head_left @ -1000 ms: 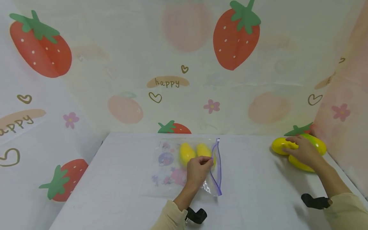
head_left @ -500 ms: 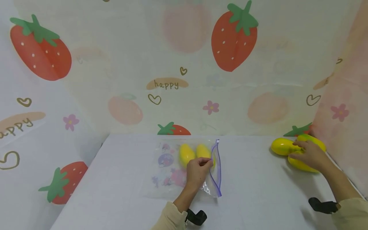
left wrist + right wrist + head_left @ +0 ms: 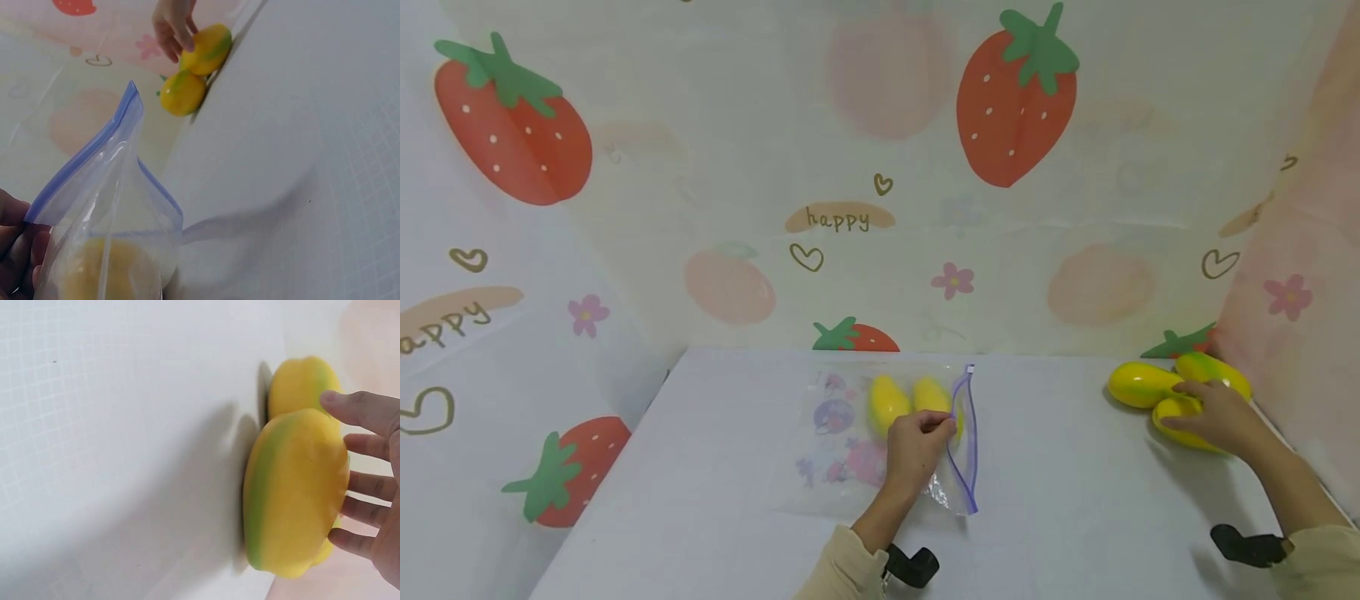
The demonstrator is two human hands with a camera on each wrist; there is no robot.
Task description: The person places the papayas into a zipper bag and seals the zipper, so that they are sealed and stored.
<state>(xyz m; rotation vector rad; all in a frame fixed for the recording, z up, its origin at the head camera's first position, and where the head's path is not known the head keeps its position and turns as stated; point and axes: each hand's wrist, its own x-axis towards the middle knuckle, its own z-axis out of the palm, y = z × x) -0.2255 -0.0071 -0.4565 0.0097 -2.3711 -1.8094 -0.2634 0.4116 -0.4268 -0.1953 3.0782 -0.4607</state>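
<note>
In the head view my left hand (image 3: 913,446) pinches the open edge of a clear zip bag (image 3: 801,487) with a purple zip strip. Two yellow mangoes (image 3: 887,400) lie inside the bag. The left wrist view shows the bag's mouth (image 3: 94,147) gaping, held up at one side by my fingers. At the table's right end three yellow-green mangoes sit close together: a left one (image 3: 1138,385), a back one (image 3: 1213,365) and a front one (image 3: 1172,410). My right hand (image 3: 1225,417) hovers over the front mango with fingers spread; in the right wrist view fingertips (image 3: 353,444) are at its upper side.
A white-covered table (image 3: 1045,483) carries everything. Behind it stands a cloth backdrop (image 3: 1015,225) printed with strawberries, with side panels at left and right. Black wrist mounts (image 3: 913,567) project from both sleeves.
My right hand has shifted from above the left mango rightward and down to the front mango. The left hand keeps its pinch on the bag, and the mangoes have stayed put.
</note>
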